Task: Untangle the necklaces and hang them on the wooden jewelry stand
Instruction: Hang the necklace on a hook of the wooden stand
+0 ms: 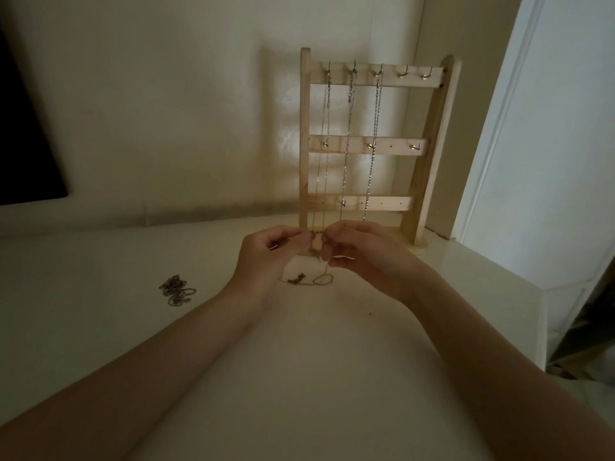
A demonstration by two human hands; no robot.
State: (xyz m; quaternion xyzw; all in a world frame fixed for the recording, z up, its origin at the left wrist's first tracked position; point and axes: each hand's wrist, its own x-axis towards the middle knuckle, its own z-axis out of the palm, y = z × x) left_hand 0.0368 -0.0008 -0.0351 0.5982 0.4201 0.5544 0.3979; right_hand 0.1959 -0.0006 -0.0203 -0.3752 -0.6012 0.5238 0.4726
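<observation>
A pale table (299,377) fills the near part of the view and runs back to a cream wall (183,94). A dark panel (23,134) stands at the far left and a white door frame (539,128) at the right.

At the far side of the table, right of centre, a wooden stand (422,181) stands upright, with three cross bars carrying small hooks. Three chains hang from the top bar: a thin chain (324,138) on the leftmost hook, a second chain (347,141) on the next hook, and a heavier chain (374,141) on the third. The two hooks to the right on that bar are bare.

Just in front of the stand, the left hand (266,257) and the right hand (362,254) meet, fingertips nearly touching. Both are curled, each pinching a fine necklace (324,279) between thumb and fingers. It drops from the fingers and lies in a small loop on the table below them.

Well to the left, on the table, lies a tangled heap of chains (176,289), apart from both hands.
</observation>
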